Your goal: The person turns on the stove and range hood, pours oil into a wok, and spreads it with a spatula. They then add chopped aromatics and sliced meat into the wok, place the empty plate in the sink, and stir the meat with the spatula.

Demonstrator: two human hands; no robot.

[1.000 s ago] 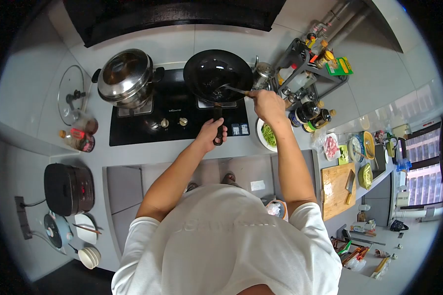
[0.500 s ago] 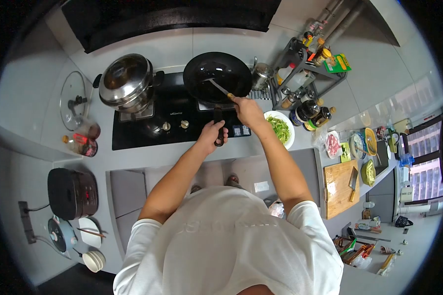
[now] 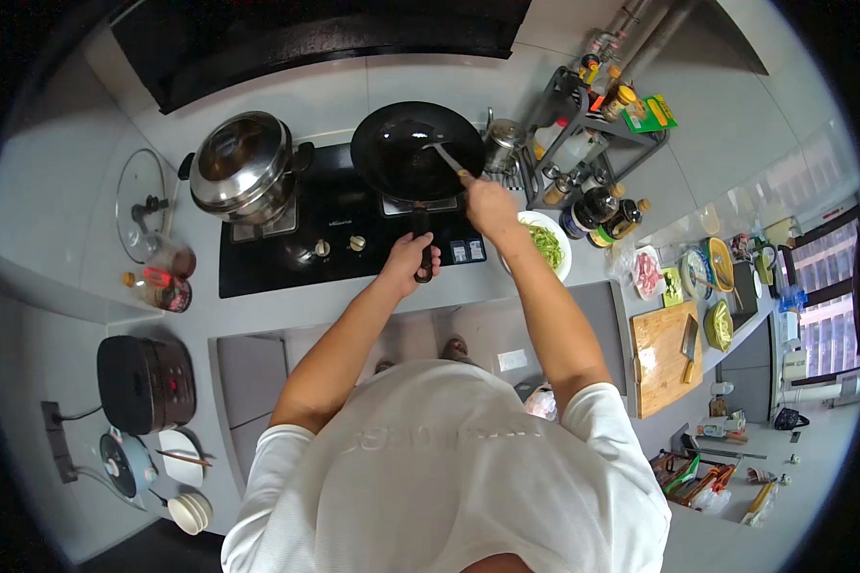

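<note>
A black wok (image 3: 397, 158) stands on the right burner of the black gas stove (image 3: 277, 271). My left hand (image 3: 408, 261) is closed round the wok's handle, near its end. With my right hand (image 3: 490, 207) I grip the handle of a metal spatula (image 3: 446, 158), whose head is inside the wok toward the right. The wok's inside looks dark and shiny, with no pieces of food that I can make out. Beside my right forearm is a white plate of sliced green vegetables (image 3: 547, 246).
A lidded steel pot (image 3: 242, 167) occupies the left burner. At right are a spice rack (image 3: 631, 153), dark sauce bottles (image 3: 613, 220), a plate of raw meat (image 3: 648, 274) and a cutting board (image 3: 655, 358) with a cleaver (image 3: 689, 344). A rice cooker (image 3: 143, 382) stands at left.
My right hand has moved right and slightly down, and the spatula head has shifted right across the wok. My left hand keeps its hold on the handle; the view has shifted slightly.
</note>
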